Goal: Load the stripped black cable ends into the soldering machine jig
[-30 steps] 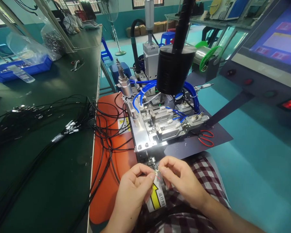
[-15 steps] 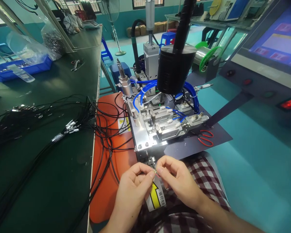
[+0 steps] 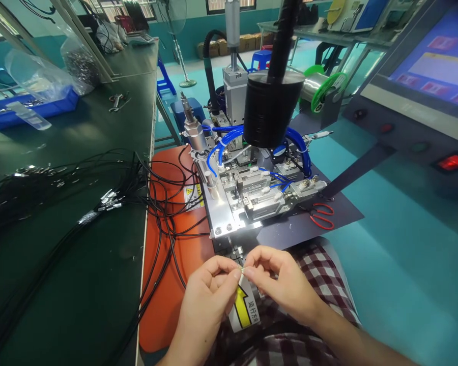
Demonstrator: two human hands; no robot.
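My left hand (image 3: 212,290) is closed in a pinch, thumb against forefinger. My right hand (image 3: 280,282) pinches from the other side, its fingertips almost meeting the left ones. Between them shows a small light-coloured bit of thin wire (image 3: 242,270); most of it is hidden by the fingers. Just beyond my fingertips is the front of a metal bench machine (image 3: 229,213), with blue air tubes (image 3: 229,137). Below the hands lies a label with a yellow arrow (image 3: 244,312).
Black cables (image 3: 168,203) run over the orange surface (image 3: 158,320) from a bundle with shiny metal ends (image 3: 109,201) on the dark table (image 3: 80,284). Red-handled scissors (image 3: 322,216) lie right of the machine. A black lamp head (image 3: 270,109) hangs above it; a screen panel (image 3: 431,76) stands at right.
The right fingertips have shifted slightly left, closer to the left ones. A reddish wire strand that showed below the fingers is now out of sight. The whole view has shifted a little.
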